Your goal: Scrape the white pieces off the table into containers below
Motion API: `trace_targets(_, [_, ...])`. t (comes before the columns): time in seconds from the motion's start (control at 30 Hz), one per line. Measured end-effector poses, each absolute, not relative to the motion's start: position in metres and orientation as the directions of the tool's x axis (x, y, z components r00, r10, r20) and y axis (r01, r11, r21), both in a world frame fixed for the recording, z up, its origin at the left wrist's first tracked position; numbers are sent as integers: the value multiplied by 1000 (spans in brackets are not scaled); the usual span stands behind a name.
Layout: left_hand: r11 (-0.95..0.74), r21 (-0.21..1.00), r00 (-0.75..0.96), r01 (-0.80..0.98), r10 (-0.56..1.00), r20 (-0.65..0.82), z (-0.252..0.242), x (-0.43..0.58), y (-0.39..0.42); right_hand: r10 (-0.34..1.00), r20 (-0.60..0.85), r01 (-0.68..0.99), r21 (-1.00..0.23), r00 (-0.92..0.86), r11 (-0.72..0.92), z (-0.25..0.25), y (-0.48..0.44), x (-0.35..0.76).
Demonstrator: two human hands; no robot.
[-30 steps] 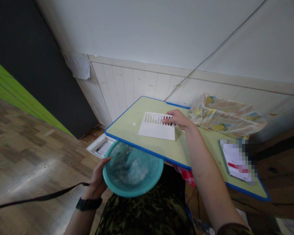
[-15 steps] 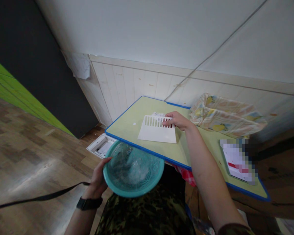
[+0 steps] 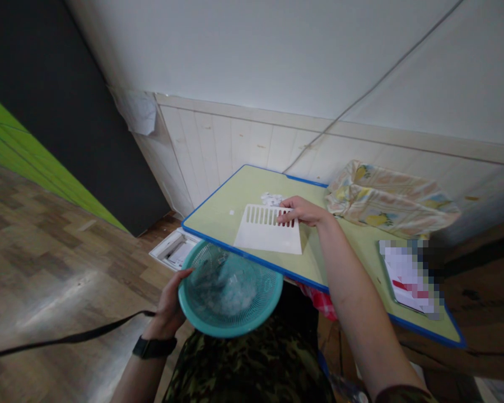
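Observation:
My left hand (image 3: 171, 307) grips the rim of a teal mesh basket (image 3: 230, 290), held just below the near edge of a green table with blue trim (image 3: 224, 196). Pale scraps lie inside the basket. My right hand (image 3: 301, 211) pinches the far slotted edge of a white plastic panel (image 3: 267, 229), which is tilted up off the tabletop toward me. A small pile of white scraps (image 3: 271, 198) lies on the table just beyond the panel.
A folded patterned cloth (image 3: 386, 200) lies at the table's back right. A blurred paper on a tray (image 3: 407, 277) sits near the right front edge. A white box (image 3: 171, 251) rests on the wooden floor beside the wall. A dark strap (image 3: 67, 338) crosses the lower left.
My right hand has lifted the panel's far edge and drawn it toward the table's near edge, uncovering white scraps behind it. The basket has stayed in place.

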State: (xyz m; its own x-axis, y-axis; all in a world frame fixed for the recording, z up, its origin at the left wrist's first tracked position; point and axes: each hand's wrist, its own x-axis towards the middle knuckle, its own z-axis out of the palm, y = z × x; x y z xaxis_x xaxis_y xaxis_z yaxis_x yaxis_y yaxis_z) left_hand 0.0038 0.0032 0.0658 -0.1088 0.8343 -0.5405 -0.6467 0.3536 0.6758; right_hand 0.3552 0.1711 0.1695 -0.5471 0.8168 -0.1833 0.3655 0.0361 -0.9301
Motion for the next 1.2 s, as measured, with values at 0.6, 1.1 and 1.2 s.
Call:
trace_targets(0.6, [367, 695, -78, -618, 851, -519, 67, 3, 2, 757, -224, 358, -934, -614, 14, 170, 171, 359])
trace_targets(1.1, [358, 682, -85, -638, 847, -524, 65, 3, 4, 824, -190, 348, -938, -534, 9, 178, 167, 372])
trace_targets(1.2, [357, 684, -102, -637, 839, -534, 66, 4, 4, 846, -167, 327, -945, -507, 10, 175, 168, 364])
